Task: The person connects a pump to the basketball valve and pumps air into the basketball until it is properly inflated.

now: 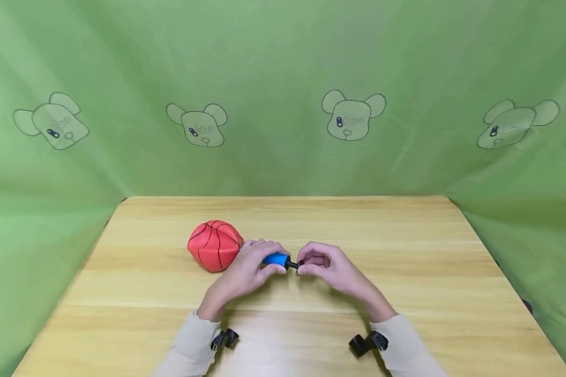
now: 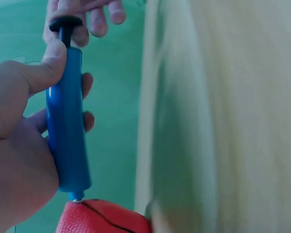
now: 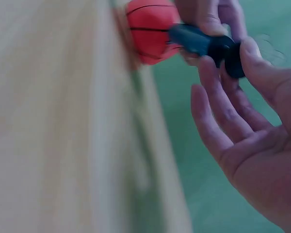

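Note:
My left hand (image 1: 254, 268) grips the blue barrel of a small hand pump (image 2: 68, 121), thumb along one side and fingers round the other. At its left end the pump's nozzle meets a red ball with black basketball lines (image 1: 213, 247), which looks dented and only partly filled. My right hand (image 1: 330, 267) pinches the black handle (image 3: 234, 60) at the pump's other end between thumb and fingertips. A short length of black rod shows between handle and barrel. In the right wrist view the remaining fingers are loosely bent below the handle.
The wooden table (image 1: 405, 235) lies under both hands. Green cloth (image 1: 273, 167) printed with bear heads hangs behind and at the sides. A black wrist camera (image 1: 225, 339) sits on the left sleeve, another camera (image 1: 368, 344) on the right.

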The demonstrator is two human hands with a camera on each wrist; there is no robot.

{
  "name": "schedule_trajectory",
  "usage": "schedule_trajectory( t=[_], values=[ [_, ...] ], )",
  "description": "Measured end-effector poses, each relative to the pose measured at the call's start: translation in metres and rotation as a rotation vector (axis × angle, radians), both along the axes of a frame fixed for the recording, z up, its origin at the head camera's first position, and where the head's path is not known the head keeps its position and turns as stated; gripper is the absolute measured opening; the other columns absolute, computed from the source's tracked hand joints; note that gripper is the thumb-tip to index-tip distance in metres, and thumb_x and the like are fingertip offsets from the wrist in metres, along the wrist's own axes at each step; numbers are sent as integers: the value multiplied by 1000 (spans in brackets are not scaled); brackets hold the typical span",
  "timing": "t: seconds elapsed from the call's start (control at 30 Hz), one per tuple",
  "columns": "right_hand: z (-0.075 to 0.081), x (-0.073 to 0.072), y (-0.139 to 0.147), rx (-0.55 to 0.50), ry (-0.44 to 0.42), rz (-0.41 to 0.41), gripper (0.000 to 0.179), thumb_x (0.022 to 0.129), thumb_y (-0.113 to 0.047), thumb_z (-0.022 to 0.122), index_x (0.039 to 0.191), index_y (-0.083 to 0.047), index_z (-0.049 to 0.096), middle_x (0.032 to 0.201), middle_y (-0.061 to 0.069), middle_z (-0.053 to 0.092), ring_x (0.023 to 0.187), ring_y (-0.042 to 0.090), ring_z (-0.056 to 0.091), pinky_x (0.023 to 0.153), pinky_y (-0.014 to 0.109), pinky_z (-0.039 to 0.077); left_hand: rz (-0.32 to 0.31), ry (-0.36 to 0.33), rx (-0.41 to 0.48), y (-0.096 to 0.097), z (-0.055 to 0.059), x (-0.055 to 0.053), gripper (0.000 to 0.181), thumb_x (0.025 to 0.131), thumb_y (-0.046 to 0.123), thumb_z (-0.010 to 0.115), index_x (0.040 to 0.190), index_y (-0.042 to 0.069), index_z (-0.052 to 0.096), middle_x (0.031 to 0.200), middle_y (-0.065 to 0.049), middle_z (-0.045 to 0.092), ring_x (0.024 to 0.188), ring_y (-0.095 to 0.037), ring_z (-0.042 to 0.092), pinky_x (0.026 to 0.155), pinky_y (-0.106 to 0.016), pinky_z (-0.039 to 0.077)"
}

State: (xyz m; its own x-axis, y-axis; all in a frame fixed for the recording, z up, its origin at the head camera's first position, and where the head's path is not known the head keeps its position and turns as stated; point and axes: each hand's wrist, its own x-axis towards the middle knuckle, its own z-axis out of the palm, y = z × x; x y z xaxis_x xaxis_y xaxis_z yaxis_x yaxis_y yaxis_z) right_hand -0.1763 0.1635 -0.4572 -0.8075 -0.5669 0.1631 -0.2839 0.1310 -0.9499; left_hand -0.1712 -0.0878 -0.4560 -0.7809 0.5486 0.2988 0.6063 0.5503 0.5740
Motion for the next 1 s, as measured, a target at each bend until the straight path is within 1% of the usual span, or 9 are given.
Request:
schedule_trajectory(
  t=[0.07, 0.23, 0.33, 0.4, 0.47, 0.6, 0.7, 0.87, 1.0],
  values=[
    [4, 0, 5, -30, -20, 31, 20, 93, -1, 73, 109, 8, 65, 104, 17, 69, 94, 25, 72, 85, 35, 58, -11, -13, 26, -4, 2, 2, 26, 96, 33, 73, 118, 21, 70, 110, 10, 71, 95, -10, 56, 93, -40, 38],
    [22, 1, 37, -72, 4, 97, 16, 93, 5, 70, 108, 8, 64, 100, 18, 70, 91, 24, 73, 84, 36, 58, -4, -29, 70, -12, 9, -1, 27, 97, 34, 72, 121, 20, 70, 111, 9, 70, 96, -11, 57, 95, -43, 40],
    [32, 2, 56, -92, 12, 93, 15, 92, 9, 69, 106, 7, 64, 96, 16, 70, 88, 23, 73, 81, 35, 59, 11, -38, 84, -16, 10, -4, 27, 97, 30, 73, 121, 18, 70, 110, 8, 70, 95, -12, 57, 94, -43, 40],
    [34, 2, 60, -94, 8, 90, 14, 91, 10, 69, 104, 6, 65, 95, 15, 70, 87, 23, 73, 80, 34, 59, 18, -39, 83, -18, 11, -5, 27, 97, 29, 73, 121, 18, 70, 111, 7, 70, 96, -13, 57, 95, -43, 40],
    [32, 0, 58, -84, -7, 94, 14, 91, 9, 70, 103, 5, 65, 95, 13, 71, 87, 22, 73, 80, 35, 59, 24, -33, 72, -18, 10, -5, 27, 96, 28, 74, 120, 17, 70, 112, 7, 71, 97, -12, 58, 97, -44, 39],
    [19, -5, 38, -72, -29, 103, 12, 92, 6, 71, 102, 4, 66, 94, 14, 72, 87, 22, 73, 82, 37, 59, 20, -24, 66, -13, 7, -3, 27, 95, 27, 76, 119, 16, 70, 113, 5, 72, 97, -13, 58, 96, -43, 38],
    [9, -7, 22, -75, -35, 81, 13, 91, 4, 72, 102, 5, 66, 95, 16, 71, 87, 22, 73, 82, 36, 59, 3, -19, 68, -6, 4, -1, 27, 95, 26, 76, 118, 16, 70, 113, 5, 72, 96, -14, 57, 94, -43, 37],
    [-3, -6, 5, -69, -53, 50, 16, 93, 3, 72, 106, 8, 65, 100, 17, 69, 91, 20, 71, 83, 33, 58, -18, -6, 26, 2, 2, 0, 25, 95, 28, 74, 117, 18, 69, 112, 5, 71, 98, -13, 59, 98, -43, 36],
    [0, -2, 7, -45, -72, 53, 17, 94, 0, 71, 108, 8, 65, 103, 17, 69, 93, 22, 71, 85, 34, 58, -28, -22, 10, -2, 5, 2, 25, 96, 31, 73, 117, 19, 69, 110, 7, 70, 98, -12, 59, 97, -42, 37]
  ],
)
